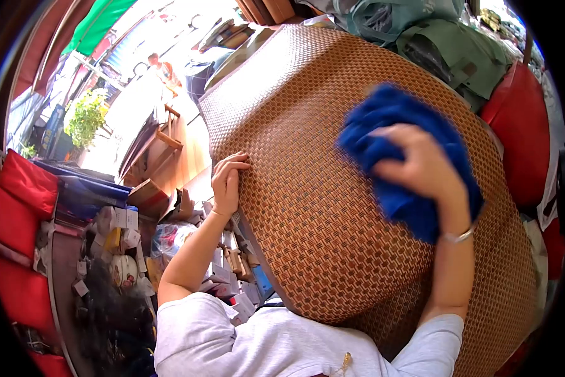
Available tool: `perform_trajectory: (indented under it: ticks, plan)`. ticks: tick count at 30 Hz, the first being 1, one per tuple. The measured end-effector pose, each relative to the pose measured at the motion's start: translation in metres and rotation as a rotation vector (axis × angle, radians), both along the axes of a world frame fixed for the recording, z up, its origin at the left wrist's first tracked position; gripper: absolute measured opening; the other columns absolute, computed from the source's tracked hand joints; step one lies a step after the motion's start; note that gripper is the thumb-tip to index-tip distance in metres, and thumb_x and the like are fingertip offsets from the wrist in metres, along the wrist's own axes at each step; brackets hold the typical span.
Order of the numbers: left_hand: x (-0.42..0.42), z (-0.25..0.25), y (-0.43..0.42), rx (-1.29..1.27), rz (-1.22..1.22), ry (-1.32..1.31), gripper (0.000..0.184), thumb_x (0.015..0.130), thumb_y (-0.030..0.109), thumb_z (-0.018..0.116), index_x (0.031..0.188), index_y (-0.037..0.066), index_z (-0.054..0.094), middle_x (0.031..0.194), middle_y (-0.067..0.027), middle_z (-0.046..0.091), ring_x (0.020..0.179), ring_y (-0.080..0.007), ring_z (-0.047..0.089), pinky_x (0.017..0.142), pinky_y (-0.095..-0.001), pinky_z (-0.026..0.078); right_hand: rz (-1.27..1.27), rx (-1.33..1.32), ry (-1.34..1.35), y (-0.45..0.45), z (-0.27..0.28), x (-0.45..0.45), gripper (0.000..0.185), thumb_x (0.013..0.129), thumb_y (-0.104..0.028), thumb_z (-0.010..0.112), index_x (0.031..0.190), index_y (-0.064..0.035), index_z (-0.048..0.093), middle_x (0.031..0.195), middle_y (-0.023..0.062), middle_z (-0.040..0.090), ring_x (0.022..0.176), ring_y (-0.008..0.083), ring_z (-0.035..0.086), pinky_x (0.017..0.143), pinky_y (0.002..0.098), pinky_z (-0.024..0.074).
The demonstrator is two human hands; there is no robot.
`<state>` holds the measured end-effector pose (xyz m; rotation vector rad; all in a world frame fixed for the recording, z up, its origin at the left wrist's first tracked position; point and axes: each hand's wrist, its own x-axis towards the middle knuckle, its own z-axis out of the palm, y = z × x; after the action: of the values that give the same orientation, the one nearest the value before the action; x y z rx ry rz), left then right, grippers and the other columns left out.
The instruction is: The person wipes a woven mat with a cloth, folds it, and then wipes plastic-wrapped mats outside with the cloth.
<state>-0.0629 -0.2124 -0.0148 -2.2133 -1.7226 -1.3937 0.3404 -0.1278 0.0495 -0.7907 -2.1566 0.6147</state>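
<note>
A brown woven mat (320,251) with a checkered weave and a dark bound edge spreads in front of me, bulging and folding over near my body. My right hand (414,160) presses a blue cloth (420,213) onto its right part, fingers bent into the fabric; hand and cloth are slightly blurred. At the mat's left edge, my left hand (227,179) has its fingers bent over the border, gripping it. What lies beneath the mat is hidden.
Green bags (455,53) and a red cushion-like item (520,132) crowd the mat's far right. Small boxes (232,276) and mixed goods lie below at left, near red padded items (18,220). Beyond stand a wooden chair (168,139), a plant (86,118) and another person (165,72).
</note>
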Motion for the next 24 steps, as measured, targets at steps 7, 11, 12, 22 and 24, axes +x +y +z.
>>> perform_trajectory:
  ticks: [7, 11, 12, 22, 24]
  plan:
    - [0.003, 0.001, 0.0, 0.004, -0.013, -0.009, 0.031, 0.094, 0.016, 0.042, 0.091, 0.0, 0.068, 0.11, -0.0146, 0.068, 0.112, -0.0294, 0.059, 0.101, -0.0387, 0.039, -0.618, 0.084, -0.098, 0.032, -0.021, 0.08, 0.049, 0.077, -0.03, 0.068, 0.117, -0.0025, 0.063, 0.118, 0.0176, 0.063, 0.11, 0.0321, 0.06, 0.097, 0.0382, 0.0442]
    - [0.001, -0.001, 0.002, 0.01, -0.017, 0.01, 0.031, 0.094, 0.017, 0.041, 0.091, 0.0, 0.068, 0.11, -0.0147, 0.068, 0.112, -0.0296, 0.059, 0.1, -0.0387, 0.04, -0.166, 0.151, -0.177, -0.017, 0.006, -0.002, 0.044, 0.067, -0.026, 0.071, 0.106, -0.005, 0.067, 0.106, 0.0154, 0.067, 0.1, 0.0326, 0.062, 0.091, 0.0409, 0.0481]
    - [0.001, 0.0, 0.002, 0.013, -0.018, 0.011, 0.031, 0.094, 0.017, 0.041, 0.091, 0.0, 0.068, 0.11, -0.0147, 0.068, 0.112, -0.0296, 0.059, 0.1, -0.0387, 0.04, -0.046, 0.247, -0.122, -0.034, 0.002, -0.028, 0.041, 0.065, -0.025, 0.072, 0.102, -0.0067, 0.068, 0.101, 0.0146, 0.067, 0.096, 0.0312, 0.063, 0.088, 0.0405, 0.0492]
    - [-0.002, -0.002, 0.001, -0.002, -0.014, -0.01, 0.027, 0.091, 0.012, 0.043, 0.092, 0.002, 0.068, 0.112, -0.0132, 0.067, 0.112, -0.0284, 0.058, 0.102, -0.0378, 0.037, 0.224, 0.057, -0.128, -0.043, 0.008, -0.041, 0.048, 0.068, -0.029, 0.074, 0.11, -0.0059, 0.066, 0.106, 0.017, 0.067, 0.102, 0.0328, 0.063, 0.094, 0.0414, 0.0456]
    - [-0.001, 0.0, 0.0, 0.006, -0.018, 0.0, 0.026, 0.091, 0.012, 0.044, 0.092, 0.002, 0.068, 0.112, -0.0129, 0.067, 0.112, -0.0282, 0.058, 0.102, -0.0376, 0.037, -0.04, 0.148, -0.056, -0.008, -0.002, -0.013, 0.045, 0.07, -0.025, 0.073, 0.109, -0.0036, 0.067, 0.104, 0.0193, 0.068, 0.101, 0.0349, 0.063, 0.094, 0.0416, 0.0457]
